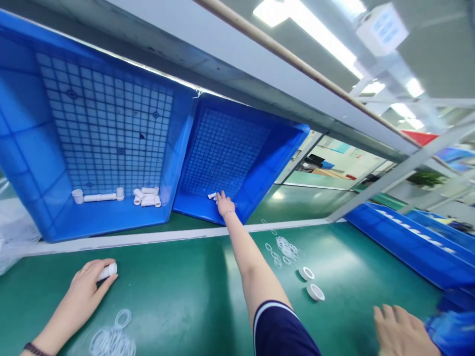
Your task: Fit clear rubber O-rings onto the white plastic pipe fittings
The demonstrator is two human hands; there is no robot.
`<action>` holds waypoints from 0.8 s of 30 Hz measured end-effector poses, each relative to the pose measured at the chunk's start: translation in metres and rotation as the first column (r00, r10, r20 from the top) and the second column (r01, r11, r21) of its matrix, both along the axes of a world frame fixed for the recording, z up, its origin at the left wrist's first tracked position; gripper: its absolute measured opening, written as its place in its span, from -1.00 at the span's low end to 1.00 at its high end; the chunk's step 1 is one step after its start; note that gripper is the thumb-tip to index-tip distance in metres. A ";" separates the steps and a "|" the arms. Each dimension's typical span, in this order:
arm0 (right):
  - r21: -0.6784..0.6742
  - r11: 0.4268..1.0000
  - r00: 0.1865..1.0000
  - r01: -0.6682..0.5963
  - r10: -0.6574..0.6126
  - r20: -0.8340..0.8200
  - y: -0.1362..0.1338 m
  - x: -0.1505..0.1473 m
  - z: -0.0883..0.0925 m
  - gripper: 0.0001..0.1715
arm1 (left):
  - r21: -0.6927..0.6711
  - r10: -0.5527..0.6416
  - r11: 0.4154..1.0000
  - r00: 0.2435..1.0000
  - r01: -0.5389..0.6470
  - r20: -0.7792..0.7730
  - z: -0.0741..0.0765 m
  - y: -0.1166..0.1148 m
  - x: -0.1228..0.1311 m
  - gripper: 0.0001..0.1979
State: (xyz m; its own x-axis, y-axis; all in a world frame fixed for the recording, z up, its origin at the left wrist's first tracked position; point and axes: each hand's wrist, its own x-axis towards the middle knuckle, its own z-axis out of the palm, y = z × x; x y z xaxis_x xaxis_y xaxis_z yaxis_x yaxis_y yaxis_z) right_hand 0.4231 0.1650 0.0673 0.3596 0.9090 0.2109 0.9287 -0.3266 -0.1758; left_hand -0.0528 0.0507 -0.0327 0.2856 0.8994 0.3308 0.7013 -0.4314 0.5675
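Note:
My left hand (87, 283) rests low over the green work surface, its fingers and thumb wrapped round a short white plastic pipe fitting (108, 271). My right hand (224, 203) reaches far forward into the right blue bin (272, 170). Its fingers look stretched out and apart, beside small white pipe fittings (212, 196) at the bin's lower wall; whether they touch is hard to see. Thin, clear-white rings (113, 342) lie in a pile nearest my left hand. More such rings (286, 247) are spread right of my right forearm, near two white collars (315, 291).
A left blue bin (111, 212) holds several white pipe fittings (148, 197). A white ledge (148, 240) runs below both bins, and a shelf beam (260, 54) crosses above. Another person's hand (403, 330) is at lower right, near long blue trays (401, 242). Clear plastic (17, 227) lies at left.

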 end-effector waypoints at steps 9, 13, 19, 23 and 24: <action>0.004 0.998 0.998 0.062 -0.062 0.027 -0.026 -0.001 0.002 -0.64 | 0.069 0.006 0.998 0.997 -0.001 -0.079 0.017 -0.014 0.010 -0.76; 0.187 0.982 0.944 -0.022 0.082 -0.318 -0.037 -0.043 -0.005 -0.42 | 0.051 0.002 0.999 0.993 0.004 -0.116 0.028 -0.019 0.014 -0.81; 0.402 0.810 0.239 -0.427 0.529 -0.814 -0.091 -0.202 -0.025 -0.50 | -0.055 0.056 0.997 0.993 -0.050 0.103 0.036 -0.026 0.013 -0.75; 0.420 0.673 0.235 -0.609 0.659 -0.715 -0.114 -0.282 -0.033 -0.75 | -0.220 0.048 0.975 0.921 0.041 0.386 0.035 -0.030 0.011 -0.72; 0.451 0.625 0.240 -0.637 0.717 -0.655 -0.116 -0.290 -0.035 -0.80 | -0.241 0.055 0.969 0.894 0.060 0.444 0.034 -0.029 0.011 -0.73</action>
State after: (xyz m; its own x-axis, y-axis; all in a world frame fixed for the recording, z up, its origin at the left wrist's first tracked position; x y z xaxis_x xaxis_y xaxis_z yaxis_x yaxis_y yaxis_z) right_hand 0.1332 0.0491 0.0327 -0.3382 0.8911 0.3027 0.3020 0.4074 -0.8619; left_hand -0.0421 0.0217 0.0013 0.1628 0.9671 0.1955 0.3492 -0.2418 0.9053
